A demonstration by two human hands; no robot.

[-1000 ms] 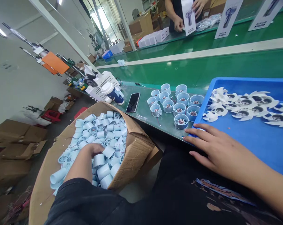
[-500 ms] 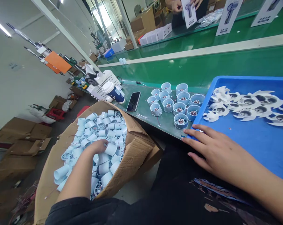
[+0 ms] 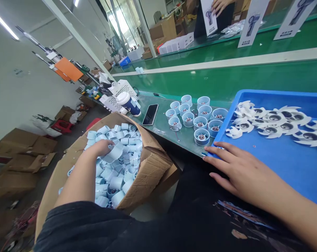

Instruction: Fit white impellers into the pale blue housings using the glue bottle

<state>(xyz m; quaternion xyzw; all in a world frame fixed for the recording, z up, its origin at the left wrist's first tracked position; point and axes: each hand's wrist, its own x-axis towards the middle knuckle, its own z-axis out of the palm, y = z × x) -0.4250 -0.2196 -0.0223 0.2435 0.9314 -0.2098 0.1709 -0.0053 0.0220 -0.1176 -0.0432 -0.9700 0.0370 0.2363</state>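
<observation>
Over the open cardboard box, my left hand is closed on a light-blue plastic fan housing, its fingertips partly hidden. Beneath it lie many similar light-blue housings, heaped loosely in the box. My right hand lies with fingers spread over the near left rim of the blue tray and holds nothing. White fan blades sit in the back part of that tray. Left of the tray, several short blue rings with motors inside stand on the bench.
A phone and a lidded paper cup rest on the bench behind the box. A green conveyor runs behind. Across it, another person's hand holds a printed white box.
My left hand has moved up and left in the box, raising a light-blue fan housing from the heap. My right hand stays on the tray rim. The view has shifted slightly.
</observation>
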